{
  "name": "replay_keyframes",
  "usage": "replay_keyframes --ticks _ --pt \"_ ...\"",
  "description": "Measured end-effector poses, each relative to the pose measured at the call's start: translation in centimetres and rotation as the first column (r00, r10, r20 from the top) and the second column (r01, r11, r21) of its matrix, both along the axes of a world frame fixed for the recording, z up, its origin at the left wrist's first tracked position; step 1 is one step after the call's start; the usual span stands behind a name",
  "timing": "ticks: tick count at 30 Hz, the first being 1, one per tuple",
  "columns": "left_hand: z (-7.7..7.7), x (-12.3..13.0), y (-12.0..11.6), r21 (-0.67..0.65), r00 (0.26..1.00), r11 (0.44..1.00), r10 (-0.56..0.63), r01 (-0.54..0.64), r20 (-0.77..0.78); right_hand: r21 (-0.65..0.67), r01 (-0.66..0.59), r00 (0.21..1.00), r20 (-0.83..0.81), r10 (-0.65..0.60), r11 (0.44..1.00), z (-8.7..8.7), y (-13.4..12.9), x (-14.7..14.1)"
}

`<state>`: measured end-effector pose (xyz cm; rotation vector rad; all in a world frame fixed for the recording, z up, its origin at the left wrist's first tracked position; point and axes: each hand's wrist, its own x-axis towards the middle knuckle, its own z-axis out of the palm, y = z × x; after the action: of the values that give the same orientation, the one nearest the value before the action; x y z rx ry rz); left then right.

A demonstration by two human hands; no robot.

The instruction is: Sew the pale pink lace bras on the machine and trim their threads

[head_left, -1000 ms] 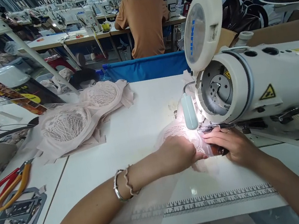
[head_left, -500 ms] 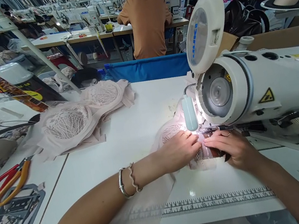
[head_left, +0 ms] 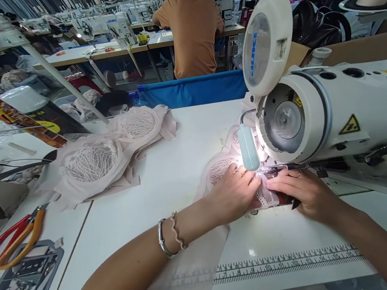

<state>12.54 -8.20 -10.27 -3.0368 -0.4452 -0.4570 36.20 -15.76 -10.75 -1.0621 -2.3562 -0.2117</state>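
Observation:
A pale pink lace piece [head_left: 220, 169] lies under the needle area of a white sewing machine [head_left: 340, 109]. My left hand [head_left: 234, 193] presses flat on the lace just left of the presser foot, fingers together. My right hand [head_left: 304, 191] rests on the lace strip directly in front of the machine's head, fingertips touching the fabric edge. The two hands nearly meet under the small work lamp [head_left: 248, 148]. A sheer fabric panel [head_left: 196, 269] trails from the lace toward the table's front edge, under my left forearm.
A pile of finished lace cups [head_left: 105, 153] sits at the back left of the white table [head_left: 169, 179]. Red and orange scissors [head_left: 11, 239] lie far left. A printed ruler [head_left: 311, 259] runs along the front edge. A person in an orange shirt [head_left: 193, 25] sits beyond, back turned.
The lace piece has fed farther away under the machine, and both hands have slid forward with it toward the presser foot. The handwheel that showed spokes now looks blurred.

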Motion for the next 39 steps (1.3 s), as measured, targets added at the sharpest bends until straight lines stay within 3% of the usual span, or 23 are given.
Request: replay_keyframes --ticks 4,10,15,22,30,39 --pt "-0.2 0.1 -0.2 0.073 1.0 0.997 0.019 -0.02 0.01 0.028 0.003 1.0 0.01 -0.004 1.0 -0.2 0.2 0.1" --pt "-0.1 0.5 -0.6 0.062 0.975 0.974 -0.22 0.22 -0.002 0.005 -0.011 0.999 -0.045 0.011 1.0 -0.3 -0.1 0.2" --pt "-0.2 0.2 -0.6 0.013 0.988 0.988 -0.156 0.156 -0.004 -0.073 0.013 0.998 -0.058 -0.018 0.997 0.1 -0.5 0.0" --pt "-0.2 -0.1 -0.2 -0.032 0.996 0.996 -0.08 0.079 -0.024 -0.064 -0.021 0.994 -0.105 0.015 0.998 0.1 -0.2 0.2" --pt "0.8 -0.3 1.1 -0.174 0.995 0.984 -0.057 0.043 -0.077 0.006 0.057 0.998 0.012 -0.057 0.998 -0.5 -0.1 0.7" --pt "-0.4 -0.2 2.8 -0.207 0.999 0.978 0.013 -0.024 -0.05 0.045 0.042 0.998 0.034 -0.043 0.998 -0.2 0.1 0.1"
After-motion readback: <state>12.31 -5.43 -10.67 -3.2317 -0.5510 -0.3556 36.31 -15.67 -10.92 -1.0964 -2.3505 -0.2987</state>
